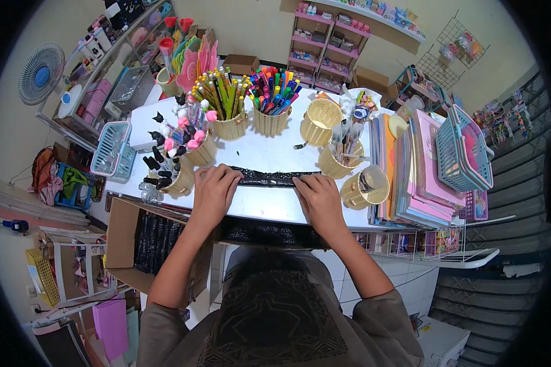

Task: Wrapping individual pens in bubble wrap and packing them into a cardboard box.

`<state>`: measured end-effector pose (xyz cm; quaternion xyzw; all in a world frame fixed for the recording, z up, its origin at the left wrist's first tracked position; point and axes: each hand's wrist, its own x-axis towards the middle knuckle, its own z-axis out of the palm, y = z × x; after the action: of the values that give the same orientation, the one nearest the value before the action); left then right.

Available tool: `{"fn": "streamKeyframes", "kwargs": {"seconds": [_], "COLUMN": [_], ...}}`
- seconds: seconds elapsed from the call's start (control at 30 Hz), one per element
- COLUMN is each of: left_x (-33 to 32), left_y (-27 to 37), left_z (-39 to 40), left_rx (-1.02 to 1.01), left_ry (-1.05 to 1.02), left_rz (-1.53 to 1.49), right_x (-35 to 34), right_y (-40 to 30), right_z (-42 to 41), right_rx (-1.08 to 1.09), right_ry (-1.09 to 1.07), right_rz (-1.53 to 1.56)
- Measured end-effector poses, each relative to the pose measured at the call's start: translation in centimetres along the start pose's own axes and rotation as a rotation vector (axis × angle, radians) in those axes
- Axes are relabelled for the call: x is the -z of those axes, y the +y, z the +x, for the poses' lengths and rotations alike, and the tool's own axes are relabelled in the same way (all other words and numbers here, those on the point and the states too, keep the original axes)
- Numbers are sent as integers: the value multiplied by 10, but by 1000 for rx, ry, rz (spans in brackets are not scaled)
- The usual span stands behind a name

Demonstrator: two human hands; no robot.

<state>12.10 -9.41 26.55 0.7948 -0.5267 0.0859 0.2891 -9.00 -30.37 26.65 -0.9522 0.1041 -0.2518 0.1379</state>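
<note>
A narrow folded strip of shiny black plastic (266, 179) lies across the white tabletop (257, 204), close to its front edge. The fingers of my left hand (215, 190) pinch its left end. At the opposite end, my right hand (320, 197) holds the strip, fingertips bent over it. Its middle shows between the hands, with a crinkled upper edge. Below the table edge, more black plastic (266, 231) spreads above my lap. An open cardboard box (121, 238) beside my left forearm contains several black plastic-wrapped bundles (158, 243).
Woven baskets hold pencils (229, 126), markers (271, 121), novelty pens (204, 149) and brushes (342, 160). Another woven basket (365, 188) stands near my right hand. Stacked paper and folders (422, 174) support a blue plastic basket (461, 151). A blue tray (115, 151) is at left.
</note>
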Motion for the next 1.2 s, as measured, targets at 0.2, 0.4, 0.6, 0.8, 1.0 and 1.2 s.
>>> {"fn": "streamKeyframes", "kwargs": {"seconds": [0.2,0.4,0.6,0.8,1.0,1.2], "left_x": [-7,-8,-8,-11,-20,-21], "left_y": [1,9,10,25,17,8], "left_z": [0,9,11,14,20,27], "left_rx": [59,16,-150,-92,-198,-134], "left_ry": [10,24,-57,-68,-56,-163], "left_rz": [-32,-90,-112,-98,39,-40], "right_x": [1,-4,1,3,-10,-22], "right_y": [-1,-5,-7,-9,-17,-2], "right_z": [5,10,16,19,22,19], "right_rx": [-19,-86,-6,55,1,38], "right_ry": [-20,-26,-109,-125,-70,-109], "right_rz": [15,-7,-120,-140,-52,-57]}}
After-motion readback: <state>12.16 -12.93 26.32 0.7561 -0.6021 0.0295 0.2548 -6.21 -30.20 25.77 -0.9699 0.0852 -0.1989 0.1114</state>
